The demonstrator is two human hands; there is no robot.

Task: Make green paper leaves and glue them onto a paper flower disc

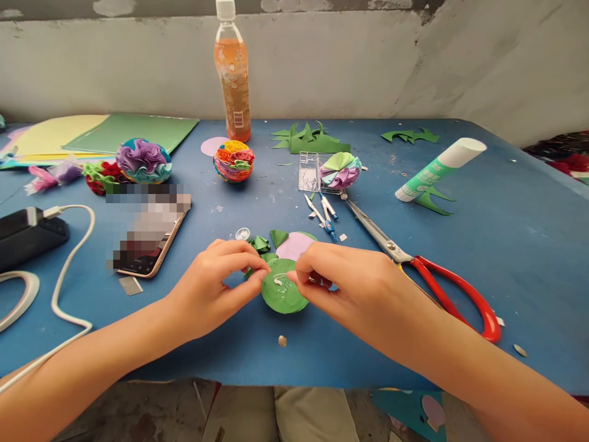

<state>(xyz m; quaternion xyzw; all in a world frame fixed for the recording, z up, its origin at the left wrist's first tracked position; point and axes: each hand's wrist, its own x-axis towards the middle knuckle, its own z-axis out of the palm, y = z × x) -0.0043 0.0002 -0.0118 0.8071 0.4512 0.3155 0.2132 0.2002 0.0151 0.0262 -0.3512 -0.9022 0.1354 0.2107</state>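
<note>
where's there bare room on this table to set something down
Roomiest: right of the scissors, this side of the glue stick. Smaller, lightly littered: between the phone and the compass. Crowded: around the left hand, right hand and green disc.

1 head-worn camera looks forward (and down).

Paper disc (285,301) front-middle of counter (230,359). Phone (157,236) to its left, scissors (391,245) right; glue stick (427,176) behind scissors. Compass (330,229) behind disc, bottle (234,92) at back near wall (138,67). Cable (63,273) left of phone.
</note>
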